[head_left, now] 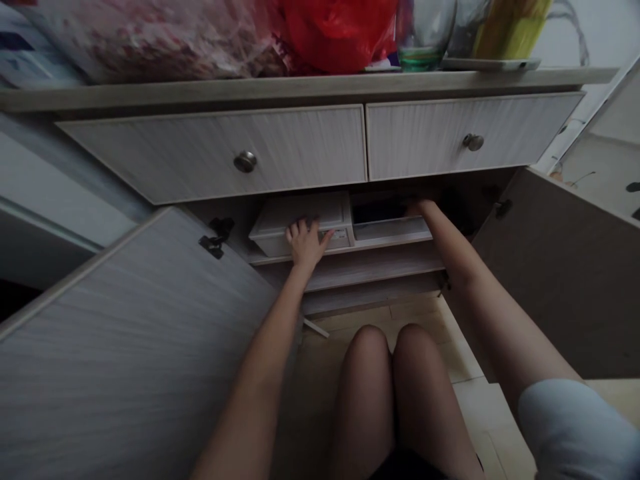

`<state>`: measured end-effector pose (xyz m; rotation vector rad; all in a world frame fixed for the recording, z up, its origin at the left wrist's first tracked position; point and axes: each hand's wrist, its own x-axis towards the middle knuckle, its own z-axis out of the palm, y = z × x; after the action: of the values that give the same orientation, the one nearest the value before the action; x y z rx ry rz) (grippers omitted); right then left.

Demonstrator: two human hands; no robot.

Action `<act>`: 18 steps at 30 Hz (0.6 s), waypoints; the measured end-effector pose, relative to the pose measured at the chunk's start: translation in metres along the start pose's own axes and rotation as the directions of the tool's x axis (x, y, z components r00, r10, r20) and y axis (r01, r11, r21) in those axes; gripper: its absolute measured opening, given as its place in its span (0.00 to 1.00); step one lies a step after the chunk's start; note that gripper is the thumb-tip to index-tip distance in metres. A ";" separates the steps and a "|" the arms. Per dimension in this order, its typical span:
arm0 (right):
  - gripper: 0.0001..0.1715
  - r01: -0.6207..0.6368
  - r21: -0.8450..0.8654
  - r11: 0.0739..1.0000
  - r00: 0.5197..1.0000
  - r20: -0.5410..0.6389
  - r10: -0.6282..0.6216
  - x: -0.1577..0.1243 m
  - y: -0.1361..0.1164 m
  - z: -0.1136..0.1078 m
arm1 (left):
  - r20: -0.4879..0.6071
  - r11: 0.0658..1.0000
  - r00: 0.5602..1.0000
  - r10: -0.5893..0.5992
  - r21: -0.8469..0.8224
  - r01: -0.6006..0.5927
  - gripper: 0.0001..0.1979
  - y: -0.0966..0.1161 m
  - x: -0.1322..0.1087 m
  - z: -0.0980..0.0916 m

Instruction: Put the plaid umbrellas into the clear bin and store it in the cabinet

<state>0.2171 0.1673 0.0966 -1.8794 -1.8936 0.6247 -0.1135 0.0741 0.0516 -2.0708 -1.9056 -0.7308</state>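
A pale shoebox-like box (305, 207) lies on the top shelf inside the open cabinet. My left hand (306, 241) rests on its front upper edge, fingers spread and holding nothing. To the right of the box, my right hand (420, 207) reaches into the dark part of the same shelf. It is beside a black item (380, 210) whose kind I cannot make out. The fingers of that hand are lost in shadow, so whether they grip the item does not show.
The left door (150, 347) and right door (565, 280) stand open on both sides. Two closed drawers with round knobs (245, 161) sit above. On the countertop are a red plastic bag (340, 33), a glass (425, 33) and a clear bag (165, 40). Lower shelves (370, 267) run below.
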 end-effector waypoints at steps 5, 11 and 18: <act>0.29 0.116 -0.280 0.953 0.993 0.004 -0.120 -0.001 -0.011 -0.002 | 0.000 1.000 1.000 0.009 0.013 -0.009 0.32 -0.001 0.000 0.000; 0.35 -0.067 -0.415 0.907 0.957 -0.285 -0.060 -0.027 0.020 -0.038 | 0.008 0.999 1.000 0.003 0.036 -0.004 0.33 -0.001 0.000 0.001; 0.30 -0.444 -0.245 0.862 0.873 -0.334 0.355 -0.047 0.066 -0.047 | 0.026 1.000 1.000 -0.004 0.021 0.003 0.33 0.003 -0.001 -0.005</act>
<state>0.2985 0.1214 0.0987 -2.4573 -1.4905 0.1545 -0.1112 0.0708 0.0560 -2.0750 -1.9224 -0.6846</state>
